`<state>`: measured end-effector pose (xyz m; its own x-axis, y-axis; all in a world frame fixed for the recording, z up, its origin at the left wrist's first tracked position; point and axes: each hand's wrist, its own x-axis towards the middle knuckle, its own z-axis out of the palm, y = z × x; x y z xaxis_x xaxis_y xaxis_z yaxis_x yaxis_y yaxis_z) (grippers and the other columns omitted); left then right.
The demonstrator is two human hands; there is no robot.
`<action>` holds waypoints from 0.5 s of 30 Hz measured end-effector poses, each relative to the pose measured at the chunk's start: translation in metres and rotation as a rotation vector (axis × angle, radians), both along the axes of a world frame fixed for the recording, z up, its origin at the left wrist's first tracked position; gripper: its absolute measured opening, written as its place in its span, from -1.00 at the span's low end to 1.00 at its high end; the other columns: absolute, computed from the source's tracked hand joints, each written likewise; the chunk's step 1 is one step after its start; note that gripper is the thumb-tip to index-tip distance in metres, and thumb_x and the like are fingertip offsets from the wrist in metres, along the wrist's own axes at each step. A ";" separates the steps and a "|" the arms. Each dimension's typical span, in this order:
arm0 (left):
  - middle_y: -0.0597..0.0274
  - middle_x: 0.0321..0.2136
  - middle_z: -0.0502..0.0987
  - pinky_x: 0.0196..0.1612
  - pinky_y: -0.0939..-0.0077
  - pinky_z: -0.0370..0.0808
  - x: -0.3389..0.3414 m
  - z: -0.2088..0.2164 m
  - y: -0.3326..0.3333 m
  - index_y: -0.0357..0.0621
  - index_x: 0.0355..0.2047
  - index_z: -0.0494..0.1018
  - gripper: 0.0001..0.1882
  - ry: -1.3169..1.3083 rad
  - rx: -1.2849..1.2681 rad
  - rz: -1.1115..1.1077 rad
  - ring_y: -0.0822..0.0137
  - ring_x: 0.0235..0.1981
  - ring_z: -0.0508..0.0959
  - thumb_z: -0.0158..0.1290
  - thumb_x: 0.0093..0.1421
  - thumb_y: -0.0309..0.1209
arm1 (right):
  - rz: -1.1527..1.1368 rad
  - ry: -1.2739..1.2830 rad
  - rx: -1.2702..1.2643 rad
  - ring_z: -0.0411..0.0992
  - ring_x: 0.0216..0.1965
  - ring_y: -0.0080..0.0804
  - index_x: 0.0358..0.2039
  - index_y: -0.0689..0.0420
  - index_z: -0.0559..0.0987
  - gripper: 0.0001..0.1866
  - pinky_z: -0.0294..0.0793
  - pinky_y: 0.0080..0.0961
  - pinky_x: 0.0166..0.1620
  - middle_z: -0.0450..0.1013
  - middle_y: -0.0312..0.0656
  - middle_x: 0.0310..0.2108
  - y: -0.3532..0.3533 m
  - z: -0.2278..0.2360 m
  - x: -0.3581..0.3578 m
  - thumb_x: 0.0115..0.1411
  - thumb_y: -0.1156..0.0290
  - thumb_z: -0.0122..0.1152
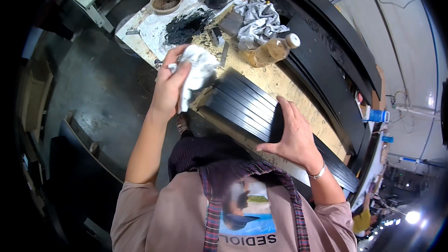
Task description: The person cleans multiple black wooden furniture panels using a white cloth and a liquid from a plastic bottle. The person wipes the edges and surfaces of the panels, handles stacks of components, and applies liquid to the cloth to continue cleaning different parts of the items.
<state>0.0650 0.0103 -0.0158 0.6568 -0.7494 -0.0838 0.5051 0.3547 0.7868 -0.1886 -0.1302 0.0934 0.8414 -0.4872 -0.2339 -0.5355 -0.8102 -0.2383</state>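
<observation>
Against black strips [242, 105], left-grip [170, 84] cloth [198, 67].

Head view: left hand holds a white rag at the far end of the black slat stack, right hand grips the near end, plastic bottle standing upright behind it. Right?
Not quite. The head view shows the plastic bottle lying on its side, not upright. The rest holds: left hand holds the white rag at the far end of the black slat stack; right hand grips the near end.

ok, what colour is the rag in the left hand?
White; the rag is bunched in the left hand, clearest in the head view.
</observation>
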 end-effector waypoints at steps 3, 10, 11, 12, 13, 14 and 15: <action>0.06 0.15 0.45 0.16 0.42 0.42 -0.015 0.017 -0.002 -0.19 0.33 0.23 -0.47 -0.357 -0.089 -0.160 0.27 0.14 0.48 0.00 0.37 -0.43 | 0.007 0.066 -0.117 0.35 0.08 0.05 0.26 0.34 0.18 0.25 0.32 -0.13 0.16 0.35 0.10 0.04 0.019 -0.009 0.034 -0.37 0.00 0.65; 0.03 0.21 0.45 0.34 0.28 0.20 -0.015 -0.033 -0.009 -0.27 0.18 0.43 -0.49 -0.218 -0.195 -0.384 0.19 0.29 0.35 0.03 0.38 -0.14 | -0.068 -0.098 -0.039 0.37 -0.13 0.09 0.07 0.27 0.32 0.00 0.34 -0.11 -0.04 0.37 0.06 -0.15 0.020 -0.020 0.041 -0.45 0.25 0.58; 0.07 0.19 0.47 0.28 0.36 0.30 -0.012 -0.037 -0.013 -0.25 0.21 0.41 -0.52 0.026 -0.112 -0.429 0.27 0.21 0.43 0.01 0.41 -0.21 | -0.074 -0.080 -0.042 0.37 -0.13 0.09 0.07 0.27 0.32 0.00 0.34 -0.11 -0.04 0.37 0.06 -0.15 0.021 -0.019 0.043 -0.45 0.25 0.58; 0.09 0.19 0.47 0.26 0.38 0.33 -0.010 -0.068 -0.014 -0.25 0.22 0.39 -0.54 0.153 -0.050 -0.518 0.30 0.18 0.45 -0.01 0.42 -0.25 | -0.091 -0.071 -0.031 0.37 -0.13 0.09 0.06 0.27 0.33 -0.01 0.34 -0.12 -0.03 0.37 0.05 -0.15 0.022 -0.017 0.044 -0.45 0.25 0.58; 0.12 0.18 0.48 0.24 0.41 0.36 0.003 -0.073 -0.017 -0.24 0.24 0.38 -0.55 0.268 0.015 -0.605 0.34 0.16 0.46 -0.02 0.43 -0.29 | -0.107 -0.074 -0.020 0.37 -0.13 0.08 0.06 0.26 0.33 -0.03 0.34 -0.13 -0.03 0.37 0.05 -0.15 0.019 -0.018 0.048 -0.44 0.25 0.57; 0.12 0.16 0.50 0.25 0.40 0.36 0.000 -0.071 -0.010 -0.22 0.22 0.41 -0.59 0.295 -0.003 -0.562 0.32 0.18 0.45 -0.03 0.42 -0.35 | -0.108 -0.066 -0.024 0.37 -0.13 0.08 0.06 0.26 0.33 -0.03 0.34 -0.13 -0.03 0.37 0.05 -0.15 0.019 -0.018 0.049 -0.44 0.25 0.57; 0.12 0.14 0.52 0.27 0.37 0.36 -0.010 -0.064 -0.003 -0.20 0.20 0.43 -0.61 -0.096 0.052 -0.433 0.31 0.19 0.44 -0.02 0.40 -0.40 | -0.094 -0.075 -0.036 0.37 -0.14 0.07 0.05 0.26 0.34 -0.04 0.35 -0.14 -0.03 0.37 0.05 -0.16 0.021 -0.016 0.049 -0.44 0.26 0.57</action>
<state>0.0549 0.0076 -0.0795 0.2904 -0.9533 -0.0824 0.5222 0.0857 0.8485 -0.1396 -0.1090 0.0772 0.8058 -0.5721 -0.1530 -0.5916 -0.7659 -0.2517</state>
